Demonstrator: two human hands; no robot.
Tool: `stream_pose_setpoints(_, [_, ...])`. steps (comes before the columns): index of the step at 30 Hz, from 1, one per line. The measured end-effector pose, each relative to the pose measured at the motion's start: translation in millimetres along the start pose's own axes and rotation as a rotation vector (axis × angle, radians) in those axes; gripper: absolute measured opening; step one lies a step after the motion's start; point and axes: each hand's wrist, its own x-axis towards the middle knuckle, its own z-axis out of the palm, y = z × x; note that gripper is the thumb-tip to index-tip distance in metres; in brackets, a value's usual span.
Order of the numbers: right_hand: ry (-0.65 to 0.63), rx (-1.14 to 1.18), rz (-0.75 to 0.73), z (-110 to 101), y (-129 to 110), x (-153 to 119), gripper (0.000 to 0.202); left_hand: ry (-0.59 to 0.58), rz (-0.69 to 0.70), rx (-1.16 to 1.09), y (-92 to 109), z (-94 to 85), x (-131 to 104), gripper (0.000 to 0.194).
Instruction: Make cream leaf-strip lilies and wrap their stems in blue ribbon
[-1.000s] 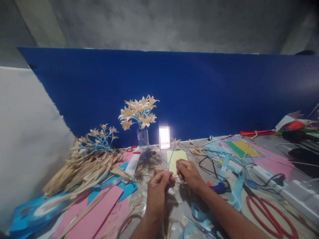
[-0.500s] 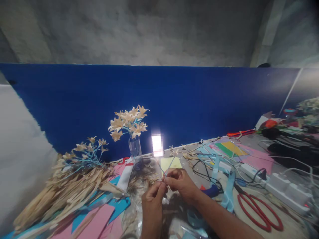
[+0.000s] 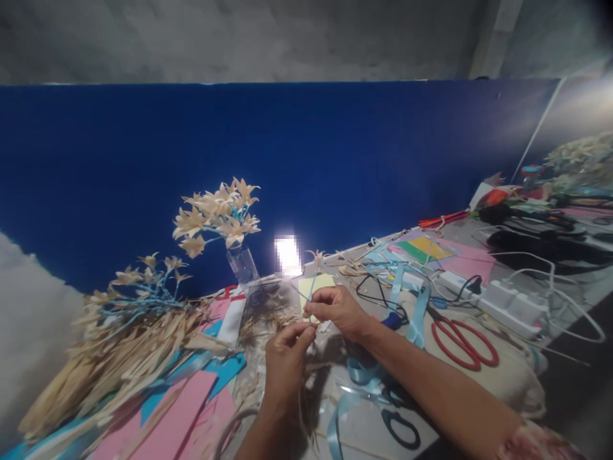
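Between my hands a thin light-blue flower stem (image 3: pixel 313 281) stands roughly upright, topped by a small cream flower (image 3: pixel 317 257). My right hand (image 3: pixel 341 311) pinches the stem partway down, fingertips pressed together. Just below, my left hand (image 3: pixel 287 350) pinches the lower part between thumb and forefinger. A thin pale strand also shows near the right fingertips, its ends hard to make out. Behind the fingers lies a yellow paper sheet (image 3: pixel 322 282). Left of it, a clear vase (image 3: pixel 243 268) holds a bunch of cream flowers (image 3: pixel 223 214) on blue stems.
Dried husks (image 3: pixel 124 358), pink paper (image 3: pixel 179 409) and more blue-stemmed flowers (image 3: pixel 151 281) lie on the left. Red-handled scissors (image 3: pixel 464 345), light-blue ribbon (image 3: pixel 419 316), dark-handled scissors (image 3: pixel 401 429) and a power strip (image 3: pixel 512 313) with cables lie right. A blue partition (image 3: pixel 335 160) stands behind.
My view has shifted down and right. My right hand has moved up the stem, away from my left fingertips, and the flower stem is more upright.
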Motion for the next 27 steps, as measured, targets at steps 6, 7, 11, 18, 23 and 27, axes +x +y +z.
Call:
stream_pose_setpoints(6, [0.036, -0.090, -0.003, -1, 1, 2, 0.036, 0.009, -0.008, 0.007, 7, 0.6, -1, 0.020])
stream_pose_setpoints(7, [0.028, -0.091, 0.005, -1, 0, 2, 0.035, 0.002, -0.033, -0.042, 9, 1.5, -2, 0.022])
stream_pose_setpoints(11, [0.005, -0.074, 0.018, 1, -4, 0, 0.031, 0.034, -0.076, -0.157, 15, 3.9, -1, 0.030])
stream_pose_setpoints(18, [-0.103, 0.032, 0.089, -4, -8, -2, 0.038, 0.033, -0.081, -0.162, 29, -7.5, 4, 0.034])
stream_pose_setpoints(23, [-0.183, -0.090, 0.062, 5, -1, -4, 0.023, 0.081, -0.080, -0.196, 34, -17.1, 2, 0.038])
stream_pose_setpoints(27, [-0.176, -0.075, 0.043, 23, 16, -8, 0.015, 0.080, -0.090, -0.232, 28, -23.3, -2, 0.042])
